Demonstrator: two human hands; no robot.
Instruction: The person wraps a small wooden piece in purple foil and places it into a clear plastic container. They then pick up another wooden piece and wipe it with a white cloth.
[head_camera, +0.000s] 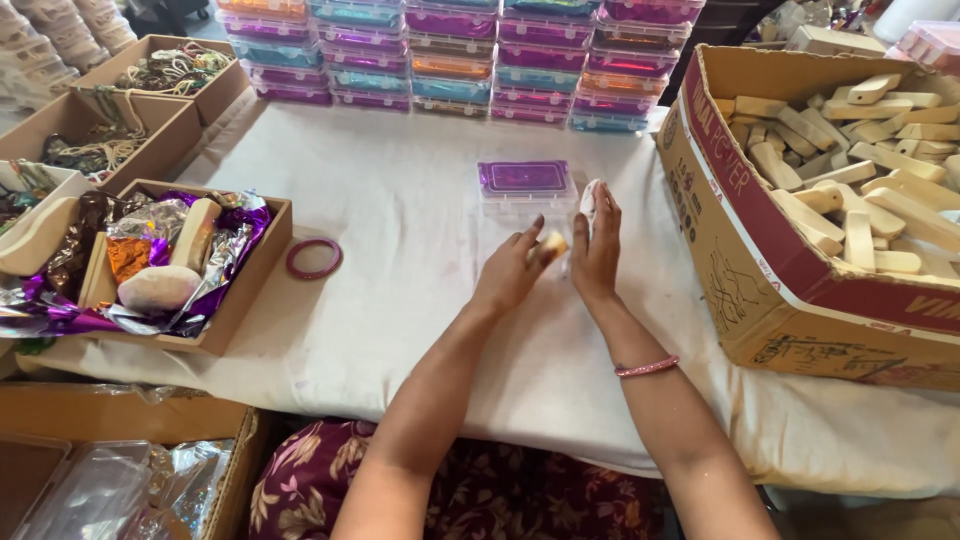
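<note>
Head view: both hands meet mid-bench on the white cloth (420, 200). Left hand (512, 272) pinches a small tan block (553, 244) at its fingertips. Right hand (597, 250) stands edge-on, fingers closed around a white piece (588, 196); most of that piece is hidden behind the fingers, can't tell what it is. Pink bangle (647, 367) on the right wrist.

Just beyond the hands: clear plastic case (525, 186) with a purple insert, lying flat, lid shut. Not touching either hand as far as I can tell.

Hard to read:
- Loose purple ring (314, 258) on the cloth, left of the hands, well apart from them.
- Left box (240, 300): crumpled purple and silver foil, two pale wooden forms on top; contents underneath are buried.
- Boxes at far left (150, 110) hold tangled bangles or cords, too small to sort out, partly cut off by the frame.
- Bottom left: clear trays (90, 490) in a carton, cut off.

Packages:
- Back edge: stacks of flat clear cases (450, 60), rows of pink, purple, teal and orange inserts, tops cropped by the frame.
- Right: big brown carton (760, 250) with red band and red print, flap open, full of pale wooden blocks (860, 150); right side runs out of frame.
</note>
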